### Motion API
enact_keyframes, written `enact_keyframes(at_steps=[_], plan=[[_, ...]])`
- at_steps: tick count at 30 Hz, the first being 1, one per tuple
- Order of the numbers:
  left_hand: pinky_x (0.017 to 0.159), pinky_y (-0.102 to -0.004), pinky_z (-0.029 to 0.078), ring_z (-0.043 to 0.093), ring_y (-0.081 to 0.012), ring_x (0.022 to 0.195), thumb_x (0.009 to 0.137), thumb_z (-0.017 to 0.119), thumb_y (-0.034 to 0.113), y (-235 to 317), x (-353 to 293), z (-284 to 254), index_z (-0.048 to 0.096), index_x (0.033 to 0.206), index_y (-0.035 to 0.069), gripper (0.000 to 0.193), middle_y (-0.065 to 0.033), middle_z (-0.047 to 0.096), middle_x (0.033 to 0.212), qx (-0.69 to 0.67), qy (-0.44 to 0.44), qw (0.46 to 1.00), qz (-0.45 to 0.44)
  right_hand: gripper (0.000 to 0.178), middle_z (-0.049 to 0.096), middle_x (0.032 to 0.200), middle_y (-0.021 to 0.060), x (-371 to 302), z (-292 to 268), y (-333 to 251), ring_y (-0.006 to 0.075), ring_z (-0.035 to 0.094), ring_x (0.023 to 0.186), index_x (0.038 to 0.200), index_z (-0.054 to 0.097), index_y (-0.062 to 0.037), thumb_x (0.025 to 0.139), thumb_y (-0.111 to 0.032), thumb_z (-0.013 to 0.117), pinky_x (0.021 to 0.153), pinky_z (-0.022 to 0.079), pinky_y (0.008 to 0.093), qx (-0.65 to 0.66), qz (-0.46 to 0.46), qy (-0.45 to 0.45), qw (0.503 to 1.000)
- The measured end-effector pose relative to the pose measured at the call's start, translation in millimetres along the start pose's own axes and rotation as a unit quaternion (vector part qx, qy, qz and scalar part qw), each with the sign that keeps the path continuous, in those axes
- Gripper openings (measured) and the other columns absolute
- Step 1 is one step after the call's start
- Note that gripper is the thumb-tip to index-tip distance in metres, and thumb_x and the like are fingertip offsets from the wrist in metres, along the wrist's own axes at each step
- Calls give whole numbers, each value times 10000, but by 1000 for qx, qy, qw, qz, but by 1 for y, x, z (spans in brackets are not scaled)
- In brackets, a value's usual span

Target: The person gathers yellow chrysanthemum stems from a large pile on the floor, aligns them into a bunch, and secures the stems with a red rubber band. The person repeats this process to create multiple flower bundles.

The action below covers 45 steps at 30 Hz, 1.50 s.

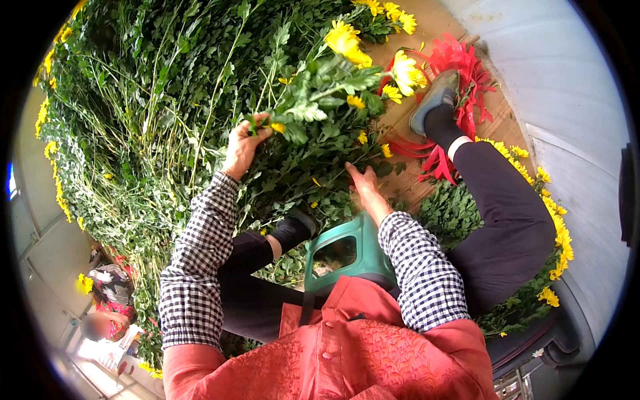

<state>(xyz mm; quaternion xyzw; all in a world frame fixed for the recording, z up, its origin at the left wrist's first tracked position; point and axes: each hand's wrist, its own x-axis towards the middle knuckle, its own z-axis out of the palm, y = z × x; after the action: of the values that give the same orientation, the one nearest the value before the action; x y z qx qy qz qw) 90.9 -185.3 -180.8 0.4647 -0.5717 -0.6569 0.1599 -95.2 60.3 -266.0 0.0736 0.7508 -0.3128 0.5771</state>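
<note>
My left hand pinches the stem of a yellow chrysanthemum, whose leafy stalk slants up to the right across the pile. Its thumb and fingertips are pressed together, partly covered by leaves. Lower and to the right, my right hand rests at the edge of the foliage with thumb and forefinger apart; nothing shows in its grip, though leaves hide some fingers. Both hands are over a large heap of cut chrysanthemums, with long green stems and yellow heads.
Between my legs is a green plastic stool. Red ribbon strips lie around my right shoe on brown cardboard. More chrysanthemums line the right side, by a pale wall. Another person is at the far lower left.
</note>
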Motion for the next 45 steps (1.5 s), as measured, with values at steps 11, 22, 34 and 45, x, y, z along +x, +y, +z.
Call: enact_keyframes(at_steps=[11,22,34,45], plan=[[681,-217,494,581,-59,687,812,696,79,73,10,22,664,1107,86,296,19,660,849,-57,-48,996,-56,387,637,698,13,-7,-23,-78,90,591,647,846,661,-64,870,-449,624,584,437,229,-5,-236,-138,962],[807,-223,465,576,-93,892,787,716,54,74,-13,39,606,1149,60,379,-19,636,1018,-1,-49,998,-30,170,673,997,45,-78,-22,-177,106,631,934,1028,643,-71,916,-196,613,652,523,208,305,-387,-153,857],[848,-254,484,608,-98,944,854,633,8,164,-62,48,642,1093,39,241,-36,682,1023,-57,-91,994,30,153,688,784,33,-168,-3,-182,130,643,701,882,688,-37,784,-134,754,608,491,280,106,-644,-57,755],[859,-262,480,595,-76,926,896,590,30,200,-114,44,635,1120,49,229,3,663,1036,2,-152,987,44,334,638,884,30,-197,1,-157,247,619,808,985,633,-74,745,-253,781,724,478,369,44,-716,-64,694]])
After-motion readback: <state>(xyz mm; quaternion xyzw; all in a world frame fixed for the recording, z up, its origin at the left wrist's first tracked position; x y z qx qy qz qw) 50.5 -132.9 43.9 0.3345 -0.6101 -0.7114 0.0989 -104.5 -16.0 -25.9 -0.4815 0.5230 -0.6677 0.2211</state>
